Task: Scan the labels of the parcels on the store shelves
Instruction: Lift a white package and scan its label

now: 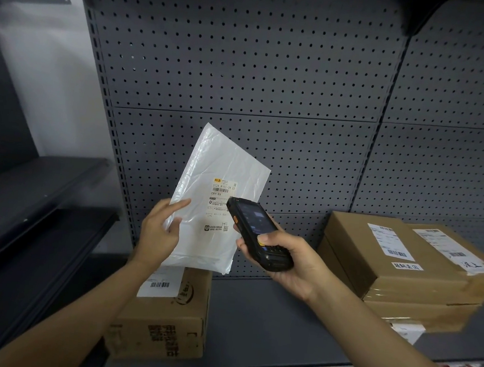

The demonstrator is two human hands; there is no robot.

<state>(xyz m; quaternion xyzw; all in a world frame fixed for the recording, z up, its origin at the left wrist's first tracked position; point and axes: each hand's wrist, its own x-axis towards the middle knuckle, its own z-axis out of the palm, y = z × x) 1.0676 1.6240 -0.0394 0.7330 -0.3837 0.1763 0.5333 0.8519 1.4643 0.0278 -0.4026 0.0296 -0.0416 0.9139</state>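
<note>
Left hand (159,229) holds the white poly mailer (216,198) upright so the right hand's (286,262) gripped handheld scanner (257,233) can, seemingly, read its label (222,202).

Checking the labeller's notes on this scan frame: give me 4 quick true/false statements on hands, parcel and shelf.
1. The left hand holds a white plastic parcel with its label facing the camera. True.
2. The right hand is empty. False: it grips a black handheld scanner, which sits in front of the parcel's label.
3. Flat cardboard boxes are stacked on the shelf at right. True.
4. The cardboard box below the left hand has no label. False: a white barcode label shows on its top.
</note>
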